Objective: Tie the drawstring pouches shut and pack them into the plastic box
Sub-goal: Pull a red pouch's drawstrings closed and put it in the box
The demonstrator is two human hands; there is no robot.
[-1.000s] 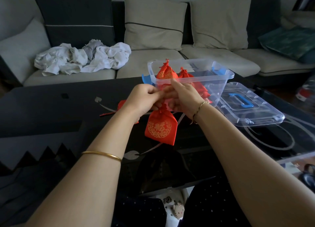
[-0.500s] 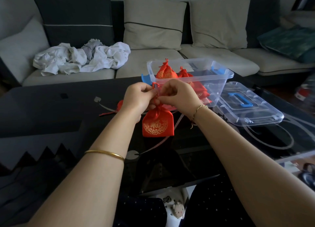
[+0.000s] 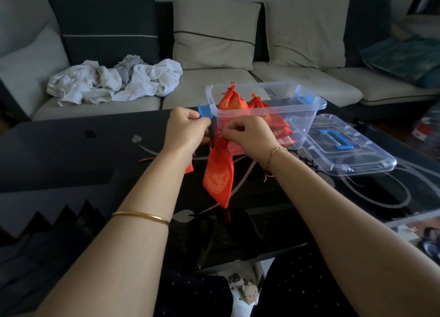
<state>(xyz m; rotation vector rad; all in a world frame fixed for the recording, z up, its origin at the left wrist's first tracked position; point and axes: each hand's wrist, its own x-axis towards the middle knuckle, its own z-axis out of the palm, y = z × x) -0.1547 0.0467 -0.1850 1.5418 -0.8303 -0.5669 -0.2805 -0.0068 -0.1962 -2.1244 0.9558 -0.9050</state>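
**Red pouch hangs from the grip, in front of the box**

Head view: the right hand pinches the gathered neck of a red pouch. The pouch dangles below that grip, tilted, with its bottom corner just above the black table. The left hand is curled into a fist just beside the neck; whether its grip holds a cord cannot be told. Behind the hands stands the plastic box with tied pouches inside, and its lid lies to the right.
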